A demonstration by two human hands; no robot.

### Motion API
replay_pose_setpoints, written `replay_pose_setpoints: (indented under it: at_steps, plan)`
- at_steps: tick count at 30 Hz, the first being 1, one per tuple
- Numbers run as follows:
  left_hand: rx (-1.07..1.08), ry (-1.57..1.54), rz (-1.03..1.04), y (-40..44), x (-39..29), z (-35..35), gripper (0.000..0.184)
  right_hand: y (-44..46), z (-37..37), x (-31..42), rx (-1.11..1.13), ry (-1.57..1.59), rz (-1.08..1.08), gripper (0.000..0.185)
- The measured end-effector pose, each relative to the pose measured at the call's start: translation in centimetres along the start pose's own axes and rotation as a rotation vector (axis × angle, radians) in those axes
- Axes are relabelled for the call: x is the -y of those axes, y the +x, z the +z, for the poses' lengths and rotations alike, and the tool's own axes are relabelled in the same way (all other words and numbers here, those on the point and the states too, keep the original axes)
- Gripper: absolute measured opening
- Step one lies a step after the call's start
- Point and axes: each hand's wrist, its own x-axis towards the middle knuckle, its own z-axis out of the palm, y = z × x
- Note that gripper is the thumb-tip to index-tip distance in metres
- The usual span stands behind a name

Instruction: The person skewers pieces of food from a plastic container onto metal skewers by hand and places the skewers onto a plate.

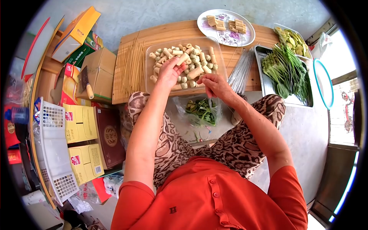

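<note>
My left hand (171, 73) is closed around a beige tube-shaped roll (183, 58), held over the clear plastic tub (148, 73). Inside the tub lie many similar rolls and small pale green-grey balls (184, 85). Over the tub's near right corner, my right hand (217, 86) has its fingers curled in a pinch. Whatever may be between those fingertips is too small to tell. Thin bamboo skewers (132, 71) are spread on the table left of the tub. To the right of it lies a bundle of thin metal skewers (241, 71).
An oval flowered plate (245, 40) with skewered rolls stands at the back. A metal tray (264, 57) of leafy greens and a tray of sliced vegetables (293, 41) are on the right. Below the table sits a bag of greens (202, 112). Cardboard boxes (97, 69) crowd the left.
</note>
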Motion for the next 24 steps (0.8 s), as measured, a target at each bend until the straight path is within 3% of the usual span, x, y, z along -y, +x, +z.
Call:
replay_pose_setpoints:
  at_steps: [14,17,24]
  plan:
    - [0.023,0.101,-0.018,-0.4,0.5,0.5,0.018,0.3,0.1,-0.1,-0.027,-0.034,-0.011,0.024]
    - [0.130,0.138,-0.024,-0.7,0.7,0.8,0.019,0.7,0.3,-0.1,-0.049,-0.019,-0.005,0.023]
    - [0.032,0.169,0.037,-1.7,0.7,2.0,0.026,1.5,0.6,-0.2,-0.075,0.055,0.014,0.021]
